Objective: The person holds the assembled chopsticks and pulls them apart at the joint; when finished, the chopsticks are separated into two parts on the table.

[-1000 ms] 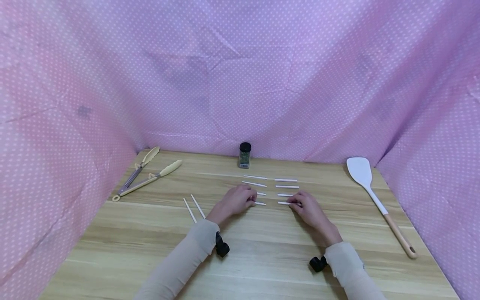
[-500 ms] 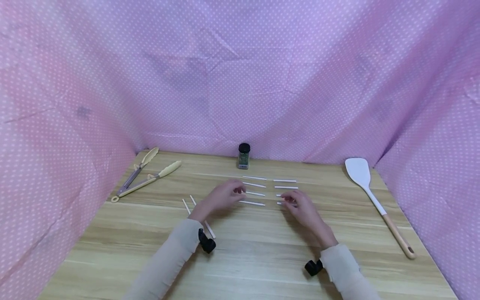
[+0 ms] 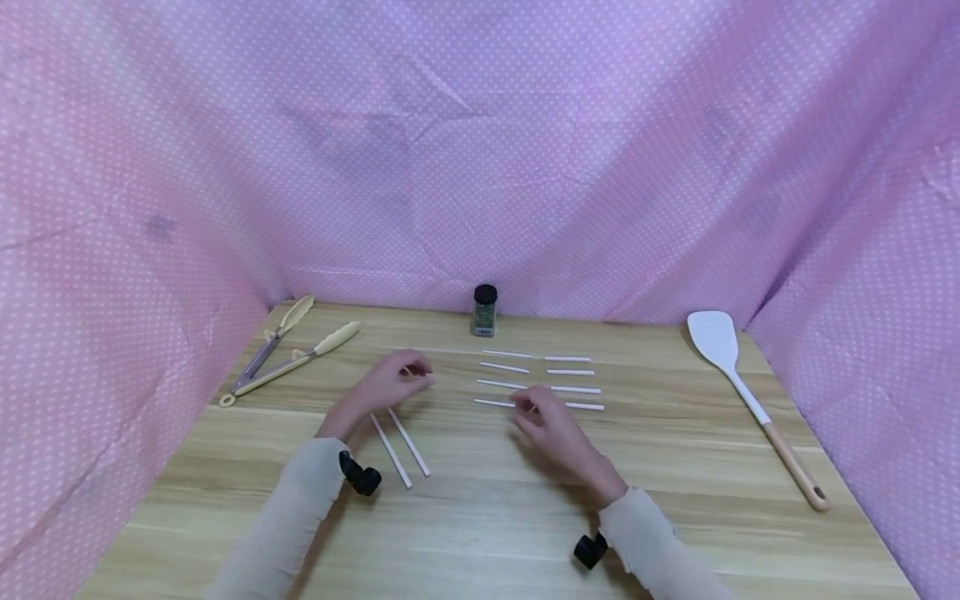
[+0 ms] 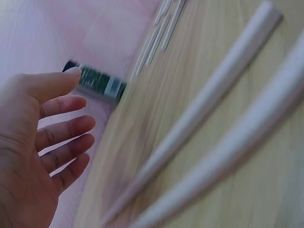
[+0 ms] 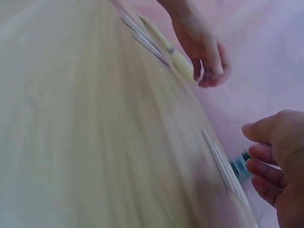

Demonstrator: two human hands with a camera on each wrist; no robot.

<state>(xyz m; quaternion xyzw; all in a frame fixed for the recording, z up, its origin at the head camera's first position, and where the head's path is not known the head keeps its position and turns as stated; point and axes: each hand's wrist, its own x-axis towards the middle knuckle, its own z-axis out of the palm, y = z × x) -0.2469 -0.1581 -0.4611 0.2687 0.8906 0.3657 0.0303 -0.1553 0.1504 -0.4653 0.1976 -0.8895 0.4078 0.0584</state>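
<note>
My left hand (image 3: 382, 385) hovers just beyond two white tapered chopsticks (image 3: 410, 446) lying side by side, with its fingers loosely bent and nothing in them. In the left wrist view these chopsticks (image 4: 192, 111) lie close to the camera, apart from the fingers. At the middle of the table, short rows of thin white sticks (image 3: 571, 372) lie in a left and a right column. Over the nearer rows is my right hand (image 3: 557, 432), which covers some stick ends. The right wrist view shows its fingers (image 5: 268, 173) relaxed and holding nothing.
A spice jar (image 3: 484, 312) with a black lid stands behind the rows. Tongs (image 3: 288, 354) lie spread at the far left. On the right is a white turner (image 3: 720, 346) with a wooden handle. Pink dotted cloth (image 3: 480, 167) hangs around the wooden table (image 3: 480, 533).
My left hand has let go of the sticks in the left column and moved left, to the chopstick pair. My right hand has come off the right column and shifted left.
</note>
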